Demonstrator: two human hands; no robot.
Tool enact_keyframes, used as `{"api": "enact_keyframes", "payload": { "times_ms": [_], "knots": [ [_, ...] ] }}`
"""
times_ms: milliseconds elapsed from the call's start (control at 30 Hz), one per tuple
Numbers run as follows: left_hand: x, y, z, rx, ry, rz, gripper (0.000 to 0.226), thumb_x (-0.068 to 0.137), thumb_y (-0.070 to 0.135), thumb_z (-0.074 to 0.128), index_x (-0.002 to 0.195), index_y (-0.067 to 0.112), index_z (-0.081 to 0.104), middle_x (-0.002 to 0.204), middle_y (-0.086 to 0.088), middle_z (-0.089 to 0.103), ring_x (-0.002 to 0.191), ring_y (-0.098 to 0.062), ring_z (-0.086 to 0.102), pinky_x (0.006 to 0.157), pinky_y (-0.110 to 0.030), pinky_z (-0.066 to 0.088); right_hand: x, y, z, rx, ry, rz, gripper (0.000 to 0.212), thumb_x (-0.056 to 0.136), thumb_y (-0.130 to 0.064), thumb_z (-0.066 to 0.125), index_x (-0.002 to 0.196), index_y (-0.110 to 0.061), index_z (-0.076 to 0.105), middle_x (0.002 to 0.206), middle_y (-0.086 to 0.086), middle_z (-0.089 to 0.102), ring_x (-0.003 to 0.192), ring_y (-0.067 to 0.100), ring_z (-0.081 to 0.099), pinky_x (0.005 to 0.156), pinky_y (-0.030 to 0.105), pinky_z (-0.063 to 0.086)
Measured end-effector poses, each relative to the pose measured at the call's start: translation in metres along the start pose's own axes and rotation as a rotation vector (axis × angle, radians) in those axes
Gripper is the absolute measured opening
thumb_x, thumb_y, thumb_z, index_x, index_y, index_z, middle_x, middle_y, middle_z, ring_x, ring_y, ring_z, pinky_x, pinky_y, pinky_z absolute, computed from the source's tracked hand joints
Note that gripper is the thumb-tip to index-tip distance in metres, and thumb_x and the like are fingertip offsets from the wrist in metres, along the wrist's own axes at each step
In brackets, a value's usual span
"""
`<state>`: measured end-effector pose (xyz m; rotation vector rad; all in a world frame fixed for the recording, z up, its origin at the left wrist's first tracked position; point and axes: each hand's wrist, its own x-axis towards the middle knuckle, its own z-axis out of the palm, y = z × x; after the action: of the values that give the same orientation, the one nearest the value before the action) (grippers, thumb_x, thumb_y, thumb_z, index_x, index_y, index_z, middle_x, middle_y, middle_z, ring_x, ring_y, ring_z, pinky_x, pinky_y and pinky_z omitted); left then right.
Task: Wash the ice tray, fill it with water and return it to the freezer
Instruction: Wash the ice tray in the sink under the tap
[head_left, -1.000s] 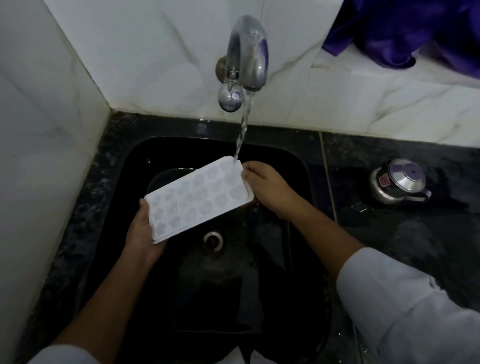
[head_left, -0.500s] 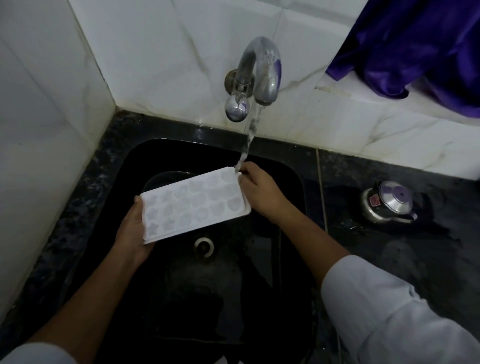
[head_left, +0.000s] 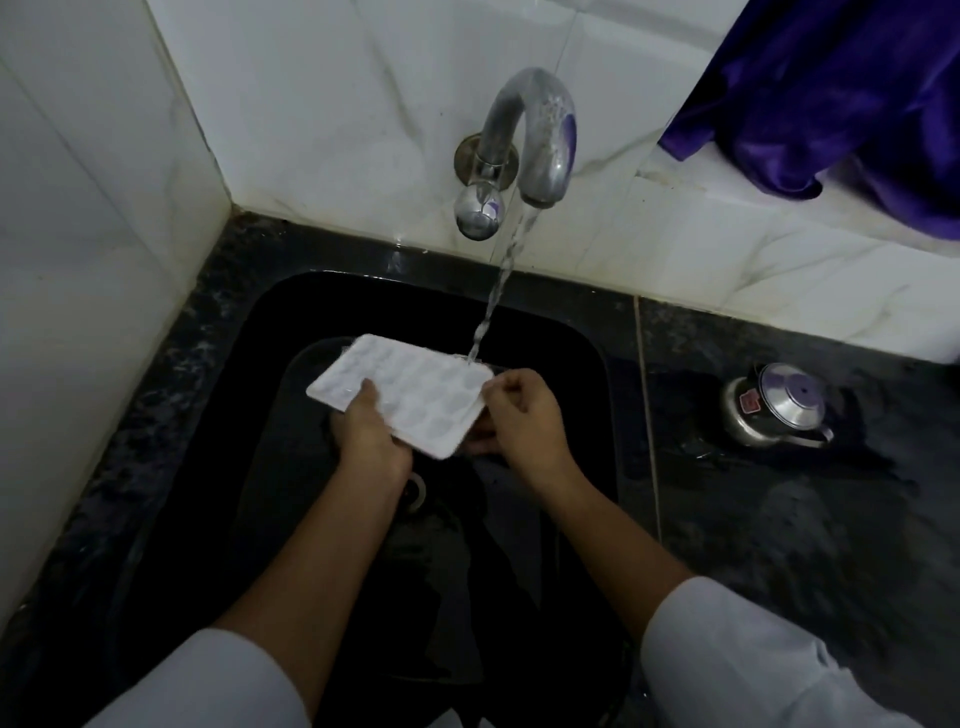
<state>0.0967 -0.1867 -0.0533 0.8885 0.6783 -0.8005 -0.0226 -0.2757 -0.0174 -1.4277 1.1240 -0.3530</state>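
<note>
A white ice tray (head_left: 415, 389) with several small moulded cells is held over the black sink (head_left: 587, 364), its cells facing up. My left hand (head_left: 369, 441) grips its near long edge, thumb on top. My right hand (head_left: 524, 421) pinches the tray's right end. A chrome tap (head_left: 535, 140) on the marble wall runs a thin stream of water (head_left: 493, 296) that lands on the tray's far right corner.
A metal kettle (head_left: 779, 405) stands on the wet black counter right of the sink. Purple cloth (head_left: 831, 93) hangs over the ledge at the top right. White marble walls close the left and back. The sink drain (head_left: 415, 491) lies below my hands.
My left hand has shifted from the tray's left end to its near long edge. The tray has turned, with its left end now further back. The view has tilted upward.
</note>
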Motion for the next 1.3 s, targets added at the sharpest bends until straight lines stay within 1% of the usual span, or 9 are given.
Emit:
{"api": "enact_keyframes", "payload": {
  "times_ms": [100,267,400,567,700,900,1133,1200,1300],
  "knots": [
    [0.004,-0.008,0.004,0.189,0.106,0.115,0.050,0.104,0.003,0.054,0.152,0.017,0.049,0.132,-0.012,0.068,0.095,-0.024,0.072,0.059,-0.033,0.061,-0.003,0.000,-0.004,-0.027,-0.133,0.112,0.019,0.108,-0.017,0.046,0.127,-0.017,0.044,0.091,0.017,0.070,0.062,0.028,0.072,0.053,0.038,0.060],
    [0.004,0.001,0.001,0.365,0.074,0.069,0.045,0.100,0.001,0.054,0.144,0.014,0.057,0.125,-0.016,0.072,0.102,-0.034,0.074,0.050,-0.035,0.060,0.014,-0.010,-0.017,-0.269,-0.223,0.110,0.024,0.107,-0.020,0.043,0.107,-0.005,0.063,0.061,0.008,0.063,0.042,0.020,0.058,0.043,0.029,0.051],
    [-0.002,0.006,0.003,0.517,-0.077,0.066,0.037,0.106,0.009,0.053,0.142,0.012,0.060,0.126,-0.017,0.072,0.096,-0.031,0.073,0.047,-0.030,0.058,0.026,-0.024,-0.016,-0.289,-0.238,0.084,0.024,0.104,-0.019,0.052,0.106,0.001,0.064,0.072,0.011,0.065,0.053,0.020,0.061,0.047,0.032,0.054],
    [0.011,0.030,-0.001,0.529,-0.084,0.090,0.036,0.107,0.009,0.052,0.142,0.008,0.059,0.127,-0.019,0.071,0.090,-0.029,0.073,0.047,-0.029,0.058,0.020,-0.028,-0.013,-0.219,-0.396,0.079,0.021,0.107,-0.013,0.045,0.113,-0.006,0.064,0.071,0.009,0.067,0.058,0.020,0.067,0.051,0.035,0.060],
    [0.006,0.025,-0.002,0.532,-0.169,0.059,0.033,0.107,0.007,0.050,0.138,0.009,0.061,0.109,-0.011,0.074,0.082,-0.023,0.076,0.053,-0.028,0.059,0.028,-0.032,-0.015,-0.246,-0.366,0.038,0.023,0.105,-0.016,0.049,0.107,-0.003,0.068,0.071,0.008,0.069,0.061,0.023,0.070,0.054,0.038,0.062],
    [0.012,0.031,-0.008,0.557,-0.230,0.097,0.037,0.105,0.010,0.055,0.142,0.013,0.060,0.130,-0.019,0.072,0.113,-0.040,0.072,0.082,-0.049,0.061,0.027,-0.031,-0.014,-0.292,-0.454,0.031,0.015,0.103,-0.011,0.053,0.106,-0.009,0.067,0.079,0.010,0.071,0.065,0.022,0.071,0.053,0.037,0.062],
    [-0.010,0.020,-0.005,0.568,-0.373,-0.004,0.033,0.107,0.009,0.053,0.137,0.015,0.062,0.117,-0.014,0.077,0.090,-0.030,0.079,0.063,-0.042,0.065,0.057,-0.031,-0.011,-0.277,-0.242,-0.018,0.021,0.104,-0.013,0.054,0.099,0.001,0.068,0.075,0.009,0.066,0.053,0.010,0.065,0.044,0.025,0.050],
    [-0.007,0.027,-0.005,0.551,-0.334,0.006,0.036,0.106,0.009,0.053,0.142,0.013,0.060,0.126,-0.019,0.073,0.093,-0.032,0.077,0.065,-0.043,0.065,0.053,-0.030,-0.005,-0.268,-0.319,-0.052,0.020,0.106,-0.014,0.051,0.097,-0.004,0.066,0.075,0.007,0.065,0.051,0.005,0.064,0.047,0.025,0.049],
    [0.005,0.039,-0.014,0.524,-0.300,0.001,0.041,0.106,0.010,0.053,0.147,0.013,0.056,0.133,-0.021,0.070,0.100,-0.035,0.074,0.072,-0.046,0.064,0.043,-0.023,0.001,-0.299,-0.464,-0.065,0.019,0.107,-0.016,0.051,0.112,-0.007,0.067,0.089,0.017,0.072,0.069,0.022,0.073,0.052,0.030,0.056]
  ]
}}
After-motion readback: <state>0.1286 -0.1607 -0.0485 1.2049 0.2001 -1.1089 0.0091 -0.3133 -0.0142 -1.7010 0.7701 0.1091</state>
